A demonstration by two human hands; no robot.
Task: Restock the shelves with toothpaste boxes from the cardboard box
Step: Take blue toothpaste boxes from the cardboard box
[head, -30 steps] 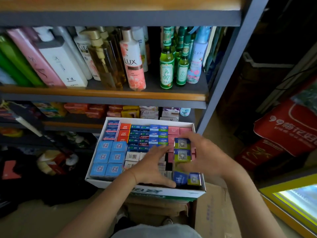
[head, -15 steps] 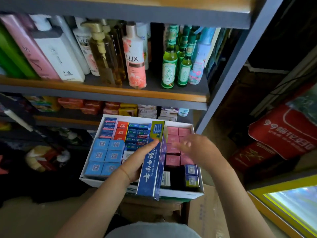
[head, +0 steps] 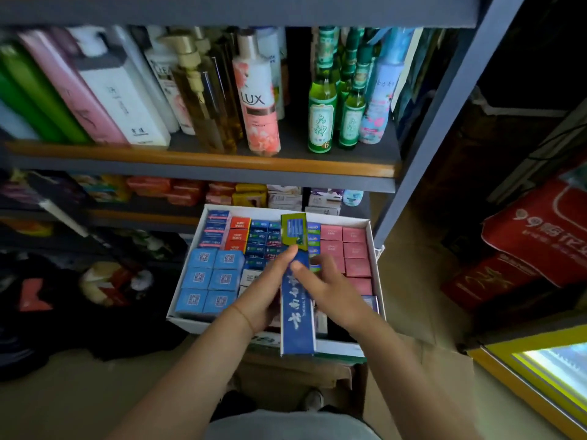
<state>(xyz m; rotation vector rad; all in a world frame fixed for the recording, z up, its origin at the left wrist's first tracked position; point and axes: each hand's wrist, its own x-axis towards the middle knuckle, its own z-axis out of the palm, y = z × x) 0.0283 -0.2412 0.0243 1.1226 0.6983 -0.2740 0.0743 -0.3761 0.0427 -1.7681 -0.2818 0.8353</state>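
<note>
Grey shelf (head: 365,157) with wooden edge — upright bottles (head: 257,100) (shampoos, green glass) — standing on it.

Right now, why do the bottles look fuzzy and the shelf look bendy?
Head view: the bottles are smeared by motion blur; the wide lens bows the shelf and leans its post; the left side is dim, and the bright panel at lower right glares.

Open floor (head: 63,404) lies left of the cardboard box (head: 373,281), whose top is uncovered; packed toothpaste cartons (head: 209,277) fill its left and far parts. Upper shelf (head: 349,144): bare board right of the green glass bottles (head: 322,112), bounded by the grey upright (head: 422,138). Soap packs (head: 190,193) crowd the lower shelf (head: 143,206) behind the box
</note>
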